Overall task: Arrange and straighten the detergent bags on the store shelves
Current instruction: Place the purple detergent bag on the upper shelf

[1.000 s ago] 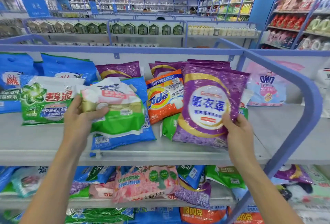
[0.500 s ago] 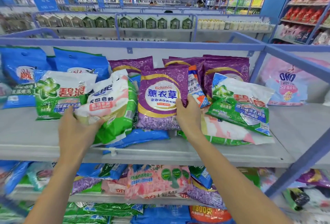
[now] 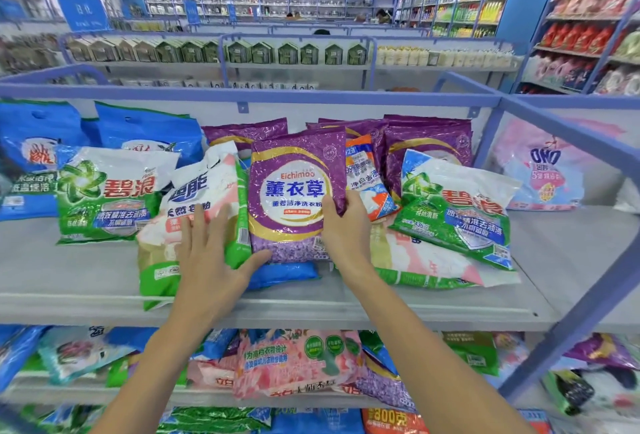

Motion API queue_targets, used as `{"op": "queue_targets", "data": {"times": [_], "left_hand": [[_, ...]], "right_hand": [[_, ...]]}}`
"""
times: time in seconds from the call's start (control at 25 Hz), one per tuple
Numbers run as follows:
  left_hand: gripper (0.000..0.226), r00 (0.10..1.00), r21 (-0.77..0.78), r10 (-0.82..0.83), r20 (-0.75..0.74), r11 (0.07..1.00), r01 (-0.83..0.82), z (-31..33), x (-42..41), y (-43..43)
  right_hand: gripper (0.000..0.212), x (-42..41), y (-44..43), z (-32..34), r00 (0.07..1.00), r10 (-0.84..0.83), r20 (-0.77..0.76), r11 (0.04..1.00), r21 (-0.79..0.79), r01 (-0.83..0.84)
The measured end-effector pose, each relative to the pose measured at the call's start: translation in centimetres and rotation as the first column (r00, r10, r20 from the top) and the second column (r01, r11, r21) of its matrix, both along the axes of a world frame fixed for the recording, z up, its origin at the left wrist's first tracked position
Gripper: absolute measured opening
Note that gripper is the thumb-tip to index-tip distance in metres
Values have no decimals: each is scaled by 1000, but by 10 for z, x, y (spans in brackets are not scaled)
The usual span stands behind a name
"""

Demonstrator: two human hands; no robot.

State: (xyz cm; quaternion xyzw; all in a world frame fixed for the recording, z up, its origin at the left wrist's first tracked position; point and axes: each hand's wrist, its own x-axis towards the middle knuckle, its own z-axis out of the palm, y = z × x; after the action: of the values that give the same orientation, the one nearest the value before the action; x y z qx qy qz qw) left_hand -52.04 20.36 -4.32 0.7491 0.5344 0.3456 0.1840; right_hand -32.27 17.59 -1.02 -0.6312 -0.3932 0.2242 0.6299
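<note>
Top shelf (image 3: 86, 281), head view. The purple bag (image 3: 294, 198) is shown upright at the middle of the shelf, directly ahead of the person and between the two hands. Its long axis runs near vertical, and its top leans back toward the purple bags behind. Its bottom edge is set on a flat blue bag (image 3: 284, 274).

The right hand (image 3: 346, 225) is closed round the bag's right edge, low on that side, with the thumb laid on the printed face. The other fingers cannot be seen behind the bag. The left hand (image 3: 211, 260) is held flat with fingers spread and straight over the white bag (image 3: 194, 222), which lies tilted just left of the purple bag and touches its left edge. The left thumb is stretched toward the purple bag's lower left corner; contact there cannot be confirmed.

An orange bag (image 3: 367, 180) is partly hidden behind the purple bag's right edge. A green bag (image 3: 457, 212) lies slanted further right.

The right hand is judged the nearer, being already on the bag; any squaring of the bag is likely to be steered from that edge. The left hand is placed to steady the neighbour or to close on the opposite edge.
</note>
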Motion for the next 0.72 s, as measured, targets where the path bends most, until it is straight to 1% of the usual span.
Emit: {"op": "queue_targets", "data": {"times": [0.16, 0.24, 0.32, 0.4, 0.48, 0.56, 0.6, 0.64, 0.72], "left_hand": [[97, 998, -68, -63, -2, 996, 63, 8, -18, 26], [96, 994, -102, -110, -4, 989, 109, 11, -27, 34], [94, 993, -92, -120, -7, 989, 119, 8, -31, 34], [95, 997, -61, -77, -22, 995, 76, 6, -30, 29], [102, 995, 6, -32, -97, 999, 33, 9, -20, 21], [105, 967, 165, -15, -254, 984, 59, 10, -2, 10], [100, 948, 241, 2, -319, 967, 79, 10, 9, 5], [93, 935, 290, 23, -353, 953, 86, 9, 20, -1], [80, 936, 322, 44, -349, 944, 76, 7, 38, -7]], "right_hand": [[12, -9, 12, 3, 998, 63, -25, 998, 3, -63], [11, -16, 20, 5, 996, 88, 16, 996, 13, -88], [13, -14, 25, 1, 993, 104, 52, 994, -17, -103], [15, -5, 23, -7, 989, 145, 33, 987, -75, -142], [20, 7, 18, -9, 983, 183, 11, 971, -156, -179], [24, 21, 12, -5, 979, 201, 30, 959, -208, -190], [27, 30, 6, 0, 979, 200, 47, 956, -226, -184], [31, 40, -1, 3, 980, 187, 66, 957, -239, -167], [31, 71, -22, 7, 984, 101, 145, 977, -202, -70]]}}
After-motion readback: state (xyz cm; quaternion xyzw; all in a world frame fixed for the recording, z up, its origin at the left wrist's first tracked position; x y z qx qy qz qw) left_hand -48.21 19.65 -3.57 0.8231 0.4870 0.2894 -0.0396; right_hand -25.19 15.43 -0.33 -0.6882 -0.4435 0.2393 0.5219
